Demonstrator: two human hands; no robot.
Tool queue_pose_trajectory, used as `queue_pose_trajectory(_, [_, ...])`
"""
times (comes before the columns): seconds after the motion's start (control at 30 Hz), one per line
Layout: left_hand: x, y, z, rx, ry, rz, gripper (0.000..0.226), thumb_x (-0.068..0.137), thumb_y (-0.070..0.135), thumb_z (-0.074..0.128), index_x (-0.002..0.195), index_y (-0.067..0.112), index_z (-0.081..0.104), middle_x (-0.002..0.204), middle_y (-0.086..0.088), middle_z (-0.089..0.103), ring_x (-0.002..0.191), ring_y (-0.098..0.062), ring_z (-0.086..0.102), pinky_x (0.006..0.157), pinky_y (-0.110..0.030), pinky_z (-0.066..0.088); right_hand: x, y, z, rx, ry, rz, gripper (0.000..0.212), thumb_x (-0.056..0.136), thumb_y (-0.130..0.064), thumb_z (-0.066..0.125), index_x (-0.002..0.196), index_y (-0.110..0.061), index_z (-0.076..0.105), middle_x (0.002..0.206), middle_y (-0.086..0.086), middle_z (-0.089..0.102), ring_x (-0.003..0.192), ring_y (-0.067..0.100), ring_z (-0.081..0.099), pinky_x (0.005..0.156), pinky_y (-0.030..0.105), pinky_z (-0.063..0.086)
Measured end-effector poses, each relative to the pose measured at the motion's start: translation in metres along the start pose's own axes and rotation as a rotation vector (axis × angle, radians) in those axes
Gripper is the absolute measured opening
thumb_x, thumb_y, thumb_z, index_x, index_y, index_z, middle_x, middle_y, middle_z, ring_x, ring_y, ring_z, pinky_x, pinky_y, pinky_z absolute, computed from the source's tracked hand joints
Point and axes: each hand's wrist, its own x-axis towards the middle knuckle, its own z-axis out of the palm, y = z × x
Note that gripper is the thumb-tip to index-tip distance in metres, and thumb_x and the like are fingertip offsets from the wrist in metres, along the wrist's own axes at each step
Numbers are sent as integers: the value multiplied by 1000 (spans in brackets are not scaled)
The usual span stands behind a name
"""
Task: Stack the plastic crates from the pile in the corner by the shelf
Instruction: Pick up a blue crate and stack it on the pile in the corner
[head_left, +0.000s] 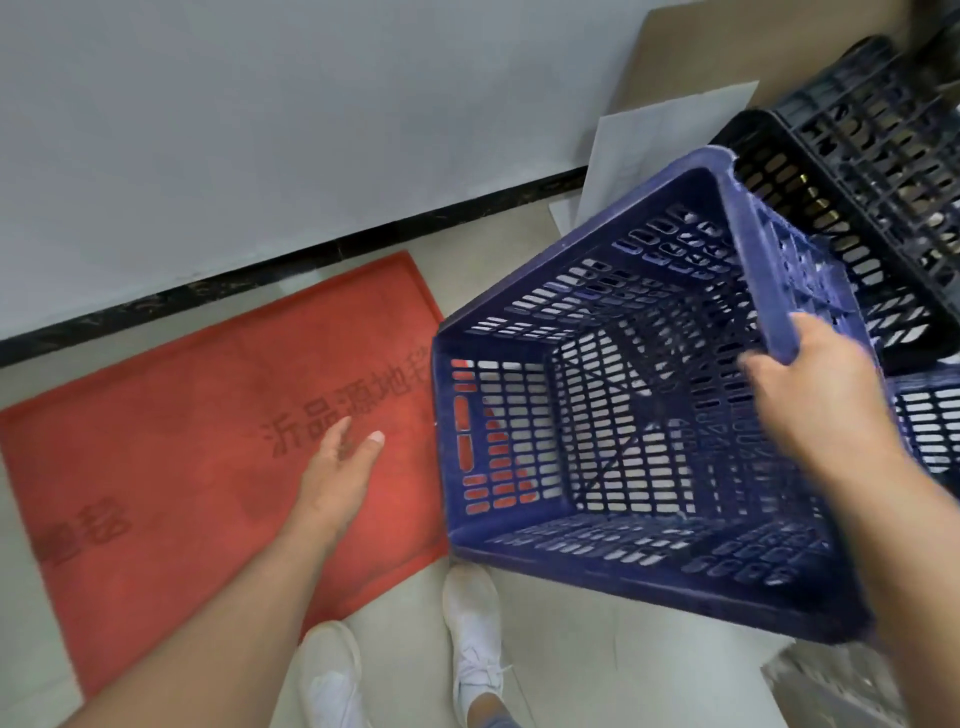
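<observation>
Underneath, red mat (171, 441) shows through blue crate (597, 545).

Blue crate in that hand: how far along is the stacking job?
Done: no finished stack shows in this view. In hand: the right hand grips the rim of a tilted blue crate; the left hand hangs open over the red mat. Left: the black crates and a second blue crate lie piled at right.
</observation>
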Motion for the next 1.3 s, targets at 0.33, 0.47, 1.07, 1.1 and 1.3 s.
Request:
queue_pose_trajectory(0.33, [36, -38, -42, -269, 42, -404, 54, 92, 54, 48, 120, 10, 63, 111, -20, 70, 100, -38, 67, 92, -53, 51, 10, -19, -38, 602, -406, 94, 16, 79, -18, 70, 91, -26, 62, 38, -7, 37, 30, 8, 29, 38, 17, 28])
queue_pose_trajectory(0.47, [38, -43, -64, -347, 104, -411, 48, 96, 48, 45, 110, 7, 67, 103, -22, 71, 94, -40, 68, 89, -53, 53, 6, -38, -30, 608, -415, 61, 9, 91, -10, 58, 95, -18, 60, 50, -2, 34, 34, 9, 27, 34, 16, 24])
queue_pose_trajectory(1.07, [33, -44, -198, -222, 526, -134, 36, 99, 38, 47, 111, 8, 60, 85, -12, 66, 67, -26, 59, 52, -29, 50, -16, -81, 121, 583, -421, 115, 28, 98, -29, 43, 83, -10, 56, 67, 14, 58, 48, 23, 57, 50, 29, 40])
queue_pose_trajectory(1.1, [34, -48, -206, -235, 560, -146, 37, 98, 40, 48, 111, 9, 61, 84, -11, 66, 68, -26, 60, 54, -31, 50, -17, -88, 135, 589, -408, 120, 33, 98, -32, 41, 81, -9, 57, 67, 14, 59, 52, 25, 56, 50, 30, 40])
queue_pose_trajectory(1.3, [45, -82, -247, -295, 671, -214, 32, 93, 42, 50, 95, 15, 67, 79, -8, 68, 69, -26, 65, 62, -34, 50, -17, -117, 218, 526, -413, 111, 37, 97, -22, 35, 93, 2, 62, 81, 20, 62, 58, 25, 56, 55, 33, 44])
